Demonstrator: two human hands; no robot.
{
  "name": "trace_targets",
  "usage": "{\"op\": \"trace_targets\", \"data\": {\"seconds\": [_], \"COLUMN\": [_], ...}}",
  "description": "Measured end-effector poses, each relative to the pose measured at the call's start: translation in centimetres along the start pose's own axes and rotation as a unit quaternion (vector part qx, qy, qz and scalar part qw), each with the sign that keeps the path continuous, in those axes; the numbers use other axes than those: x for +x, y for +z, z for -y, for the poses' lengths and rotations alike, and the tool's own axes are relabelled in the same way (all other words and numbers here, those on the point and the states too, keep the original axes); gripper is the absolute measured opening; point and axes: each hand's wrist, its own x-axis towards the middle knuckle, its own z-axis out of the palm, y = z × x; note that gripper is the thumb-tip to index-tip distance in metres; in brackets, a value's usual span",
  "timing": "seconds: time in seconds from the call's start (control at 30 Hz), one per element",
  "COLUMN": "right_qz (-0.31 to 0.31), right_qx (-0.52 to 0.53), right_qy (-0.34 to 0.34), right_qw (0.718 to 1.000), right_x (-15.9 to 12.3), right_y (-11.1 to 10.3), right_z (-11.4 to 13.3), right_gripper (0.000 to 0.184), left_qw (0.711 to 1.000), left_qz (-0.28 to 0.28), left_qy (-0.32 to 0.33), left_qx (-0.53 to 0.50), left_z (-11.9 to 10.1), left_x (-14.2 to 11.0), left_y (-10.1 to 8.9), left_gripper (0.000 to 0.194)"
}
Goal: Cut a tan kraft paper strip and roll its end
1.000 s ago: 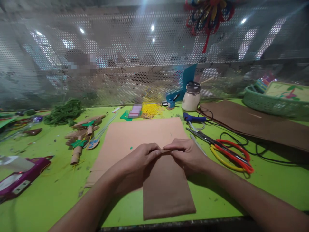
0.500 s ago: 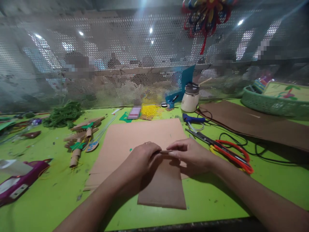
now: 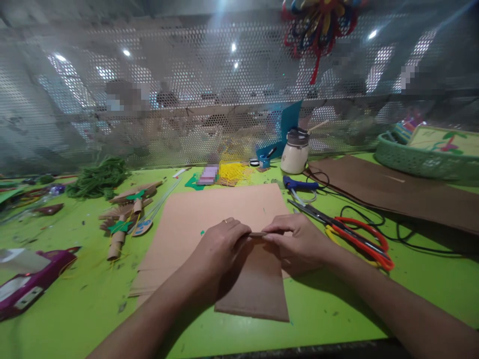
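My left hand (image 3: 223, 247) and my right hand (image 3: 299, 242) pinch the far edge of a brown paper strip (image 3: 254, 291), whose edge is folded into a narrow band between my fingertips. The rest of the strip slopes down toward me, its near end over the green table. Under my hands lie larger sheets of brown paper (image 3: 194, 214), stacked a little unevenly. A ring shows on my left hand. My left palm and lower fingers are hidden. To the right of my right hand lie scissors with red handles (image 3: 368, 242).
A blue-handled tool (image 3: 301, 184) and a black cord (image 3: 359, 212) lie right, near dark brown sheets (image 3: 385, 187). A cream jar (image 3: 294, 155) stands behind. Left are paper figures with green stars (image 3: 119, 227), green string (image 3: 99, 177) and a purple power strip (image 3: 35, 284). A green basket (image 3: 422, 159) sits far right.
Both hands stay at the folded edge with small finger shifts. My right fingers close more tightly on it, and the strip's near end moves slightly up.
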Motion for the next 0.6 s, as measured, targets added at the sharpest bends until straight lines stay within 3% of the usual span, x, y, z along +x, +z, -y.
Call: {"op": "trace_targets", "data": {"seconds": [0.1, 0.4, 0.5, 0.6], "right_qz": [-0.011, -0.023, 0.002, 0.036], "right_qx": [0.004, -0.005, -0.023, -0.073], "right_qy": [-0.005, -0.01, -0.014, -0.047], "right_qw": [1.0, 1.0, 1.0, 0.996], "right_x": [0.1, 0.0, 0.0, -0.1], "right_y": [0.1, 0.2, 0.1, 0.2], "right_z": [-0.1, -0.1, -0.1, 0.0], "right_gripper": [0.014, 0.013, 0.015, 0.019], "left_qw": [1.0, 0.996, 0.995, 0.995], "left_qz": [-0.006, 0.048, 0.064, 0.041], "left_qy": [-0.02, -0.054, -0.052, -0.051], "left_qx": [-0.011, -0.055, -0.063, -0.076], "left_z": [-0.2, -0.6, -0.8, -1.3], "left_x": [-0.1, 0.0, 0.0, -0.3], "left_y": [-0.1, -0.9, -0.9, -0.9], "left_gripper": [0.024, 0.03, 0.03, 0.032]}}
